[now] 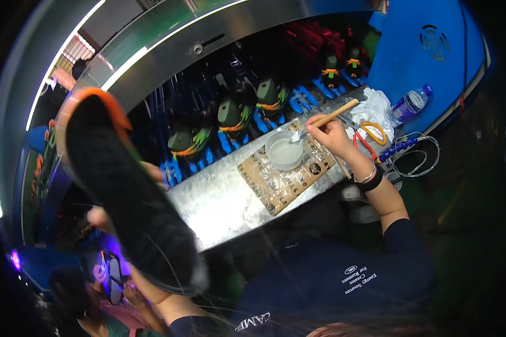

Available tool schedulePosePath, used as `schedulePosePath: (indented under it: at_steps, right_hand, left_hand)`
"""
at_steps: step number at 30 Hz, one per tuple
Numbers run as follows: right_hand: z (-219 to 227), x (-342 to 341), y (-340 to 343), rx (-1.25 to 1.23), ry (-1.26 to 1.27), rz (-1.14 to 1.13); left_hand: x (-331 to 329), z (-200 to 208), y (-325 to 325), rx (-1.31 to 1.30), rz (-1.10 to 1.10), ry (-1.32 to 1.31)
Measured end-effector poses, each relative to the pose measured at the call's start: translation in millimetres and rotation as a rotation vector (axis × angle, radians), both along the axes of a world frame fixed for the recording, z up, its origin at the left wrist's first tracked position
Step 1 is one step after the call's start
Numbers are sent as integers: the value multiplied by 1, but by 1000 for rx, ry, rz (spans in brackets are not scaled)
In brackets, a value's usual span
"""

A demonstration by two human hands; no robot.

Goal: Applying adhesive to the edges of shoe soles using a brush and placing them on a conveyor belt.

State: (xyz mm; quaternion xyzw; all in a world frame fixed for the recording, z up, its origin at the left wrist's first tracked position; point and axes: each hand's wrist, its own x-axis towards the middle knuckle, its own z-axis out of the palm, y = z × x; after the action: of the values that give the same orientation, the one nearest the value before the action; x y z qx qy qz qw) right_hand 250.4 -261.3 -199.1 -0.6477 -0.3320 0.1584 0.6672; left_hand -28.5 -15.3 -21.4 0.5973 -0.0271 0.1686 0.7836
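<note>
My left hand [98,218] grips a shoe [123,180], tilted with its long black sole toward me and an orange edge at the toe. The shoe covers most of that hand; only some fingertips show at its sides. At the right, my right hand [333,137] pinches the wooden handle of a brush [338,113]. Its pale tip is at the rim of a round translucent tub [284,153] with cloudy liquid inside. Under the tub lies a brown, printed cardboard sheet [275,191] with a shiny surface.
The metal ledge [208,210] holds red-handled and orange-handled scissors [373,133], crumpled white cloth [371,106] and a bottle [411,104]. A blue coiled hose [398,148] hangs nearby. Several dark shoes [233,114] stand behind the ledge. At lower left another person [73,292] handles a shoe.
</note>
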Motion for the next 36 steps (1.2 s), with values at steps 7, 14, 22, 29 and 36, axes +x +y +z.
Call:
schedulePosePath:
  at_steps: [7, 14, 22, 29, 36]
  right_hand:
    - [-6, 3, 13, -192, -70, 89]
    - [-11, 1, 26, -348, -237, 92]
    - [10, -11, 21, -272, -46, 159]
    - [20, -25, 13, -385, -82, 308]
    - [42, -45, 8, -69, -46, 209]
  left_hand:
    - [-31, -133, -72, -922, -17, 309]
    - [-48, -186, -50, -997, -241, 290]
    - [-39, -169, -50, -1285, -354, 247]
    - [-15, -126, -73, -946, -122, 377]
    - [-12, -118, -89, -911, -48, 415]
